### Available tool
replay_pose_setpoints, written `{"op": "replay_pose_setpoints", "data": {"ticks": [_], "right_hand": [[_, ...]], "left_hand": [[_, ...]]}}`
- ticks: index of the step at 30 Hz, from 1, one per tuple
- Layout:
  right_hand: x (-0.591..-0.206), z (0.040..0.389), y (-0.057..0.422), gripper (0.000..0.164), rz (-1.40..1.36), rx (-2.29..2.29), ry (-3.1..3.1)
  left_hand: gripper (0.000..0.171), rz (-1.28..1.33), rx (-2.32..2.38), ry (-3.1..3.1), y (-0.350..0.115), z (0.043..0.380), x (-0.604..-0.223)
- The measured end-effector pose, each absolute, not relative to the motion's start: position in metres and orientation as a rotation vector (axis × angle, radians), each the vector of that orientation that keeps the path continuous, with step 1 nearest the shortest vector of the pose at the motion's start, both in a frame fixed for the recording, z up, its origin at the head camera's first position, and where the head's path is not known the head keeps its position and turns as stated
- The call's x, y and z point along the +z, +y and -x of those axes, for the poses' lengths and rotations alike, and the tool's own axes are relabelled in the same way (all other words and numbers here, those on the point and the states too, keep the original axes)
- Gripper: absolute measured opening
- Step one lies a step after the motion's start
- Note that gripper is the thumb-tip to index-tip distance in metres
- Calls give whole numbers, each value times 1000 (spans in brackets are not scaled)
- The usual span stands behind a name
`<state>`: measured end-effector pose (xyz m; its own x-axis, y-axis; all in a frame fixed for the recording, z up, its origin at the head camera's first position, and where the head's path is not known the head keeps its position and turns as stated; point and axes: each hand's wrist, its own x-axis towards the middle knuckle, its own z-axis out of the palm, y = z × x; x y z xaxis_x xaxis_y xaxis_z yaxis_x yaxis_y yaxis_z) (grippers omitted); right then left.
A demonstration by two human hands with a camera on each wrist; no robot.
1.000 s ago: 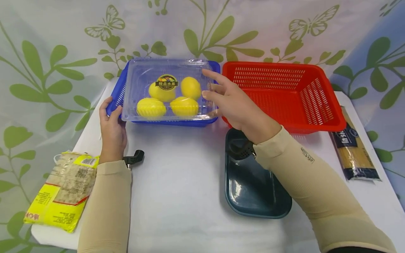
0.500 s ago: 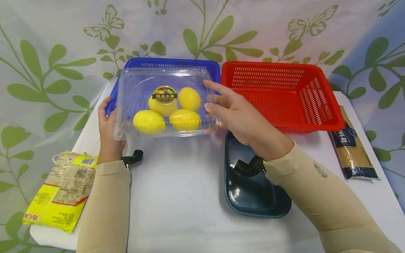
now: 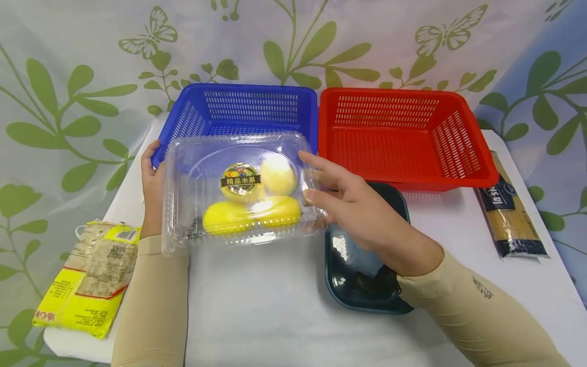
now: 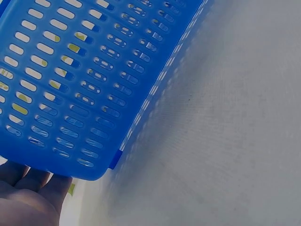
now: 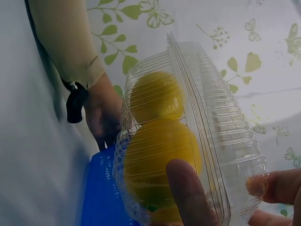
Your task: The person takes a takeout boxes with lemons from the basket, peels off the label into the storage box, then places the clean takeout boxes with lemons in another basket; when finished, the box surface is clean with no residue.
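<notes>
My right hand (image 3: 367,216) grips the right end of a clear plastic fruit box (image 3: 183,186), held tilted above the table in front of the blue basket (image 3: 252,97). Several yellow lemon-like fruits (image 3: 277,176) lie inside, under a lid with a round label. In the right wrist view, the thumb and fingers (image 5: 188,190) are on opposite sides of the box (image 5: 207,66). My left hand (image 3: 153,191) holds the basket's front left corner, and the box partly hides it in the head view. Its fingers (image 4: 54,188) hook over the basket's rim in the left wrist view.
A red basket (image 3: 376,137) stands right of the blue one. A dark teal tub (image 3: 355,265) lies below my right forearm. There is a yellow-printed bag (image 3: 91,275) at the left table edge, and a pasta packet (image 3: 511,219) at the right.
My right hand has brought the fruit box from over the blue basket toward me and down, uncovering the basket's inside. The left hand stays at the basket's corner.
</notes>
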<state>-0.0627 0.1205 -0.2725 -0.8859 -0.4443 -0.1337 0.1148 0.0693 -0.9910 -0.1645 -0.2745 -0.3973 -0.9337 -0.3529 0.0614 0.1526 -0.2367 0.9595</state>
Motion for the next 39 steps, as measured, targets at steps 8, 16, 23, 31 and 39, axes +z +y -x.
{"op": "replay_pose_setpoints", "data": {"ticks": [8, 16, 23, 31, 39], "right_hand": [[-292, 36, 131, 65, 372, -1837, 1964], [-315, 23, 130, 64, 327, -1778, 2007], [-325, 20, 130, 67, 329, -1601, 2190], [-331, 19, 124, 67, 338, -1527, 2276], [-335, 19, 113, 66, 421, -1409, 2471]], "left_hand": [[45, -241, -2427, -1436, -263, 165, -392], [42, -164, -2480, -1247, -259, 169, -399], [44, -170, -2471, -1290, -261, 169, -400], [46, -171, -2475, -1307, -262, 169, -400], [44, -172, -2477, -1283, -261, 169, -398]]}}
